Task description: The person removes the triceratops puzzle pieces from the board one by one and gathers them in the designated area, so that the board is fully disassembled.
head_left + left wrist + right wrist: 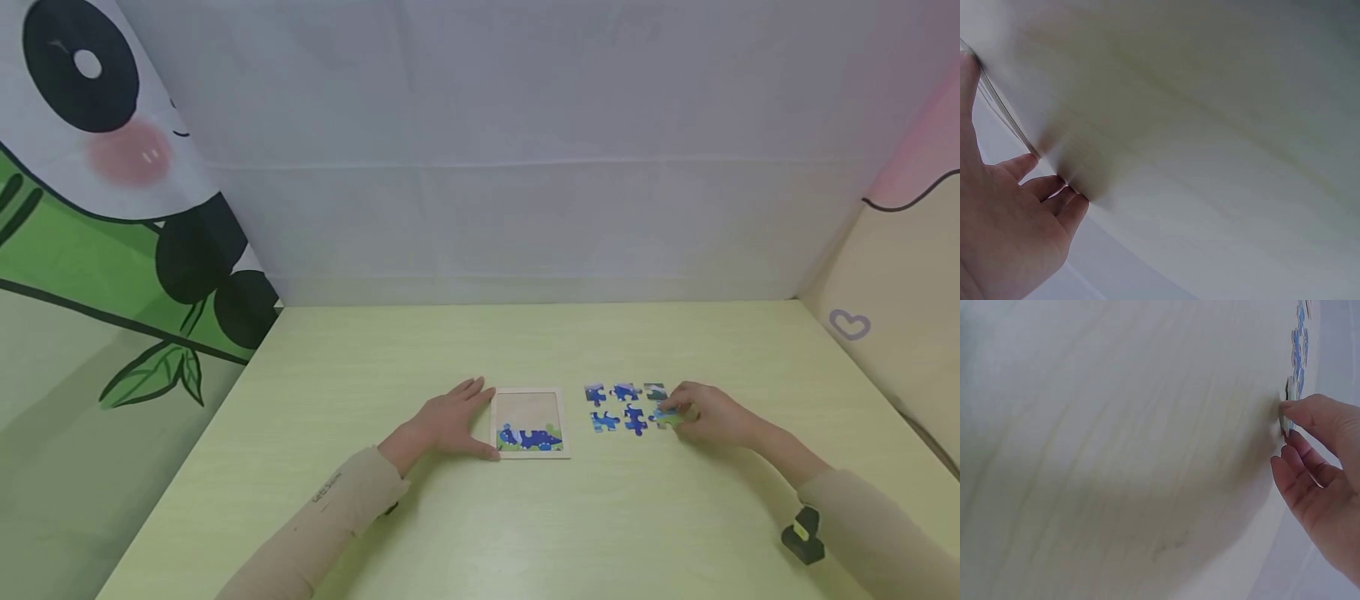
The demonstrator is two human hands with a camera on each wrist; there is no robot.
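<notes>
A shallow wooden puzzle tray (527,391) lies flat on the table, its bottom strip filled with joined blue and green pieces and bare wood showing above. Against its left side rests my left hand (455,421), fingers spread and thumb at the lower left corner. In the left wrist view, the fingertips (1077,201) touch down along the tabletop. My right hand (716,414) pinches a green and blue puzzle piece (663,416) between thumb and fingers, at the right end of the loose pieces. That puzzle piece (1289,394) shows edge-on in the right wrist view.
Several loose blue puzzle pieces (634,419) lie in two rows right of the tray. The pale wood-grain table (420,350) ends at a white cloth backdrop (525,225). Printed panels stand at both sides, the left one with a cartoon face (150,183).
</notes>
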